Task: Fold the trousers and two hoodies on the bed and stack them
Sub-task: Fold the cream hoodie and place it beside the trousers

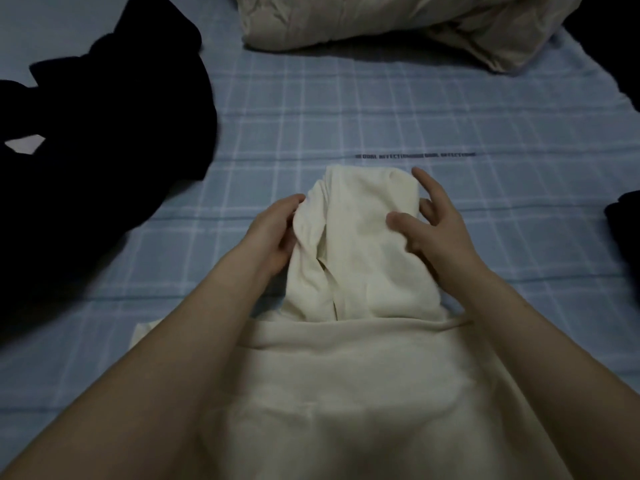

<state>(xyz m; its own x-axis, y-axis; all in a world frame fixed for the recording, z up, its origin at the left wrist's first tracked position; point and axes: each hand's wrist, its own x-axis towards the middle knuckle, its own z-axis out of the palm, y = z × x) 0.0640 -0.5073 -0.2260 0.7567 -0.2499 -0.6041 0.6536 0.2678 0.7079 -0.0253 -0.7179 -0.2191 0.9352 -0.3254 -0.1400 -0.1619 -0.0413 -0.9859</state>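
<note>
Centre frame, the cream-coloured soft fleece hoodie (346,375) lies flat on the bed (311,116), which has a light-blue checked sheet. Its body fills the bottom middle of the frame and its hood (356,230) points up towards the centre.

Both hands are up at that hood. The left hand (273,233) cups the hood's left edge with its fingertips on the cloth. The thumb is hidden, so I cannot tell whether it is pinching the fold or only touching it. The right hand (429,223) is released, with fingers splayed along the right edge and the thumb laid flat on top, grasping nothing.

This looks like light, limp, thick knit. It should bend wherever it is pushed and sag if lifted by one point. It isn't slippery or fragile, but the doubled hood is bulky and may spring back. I'd take it by both outer edges at the hood's far corners, turn it down onto the body and press the crease.

A black crumpled garment (104,133) waits at upper left. Another dark piece of clothing (623,244) peeks in at the right edge, too cropped to identify. A beige bunched duvet (381,19) sits along the top.
</note>
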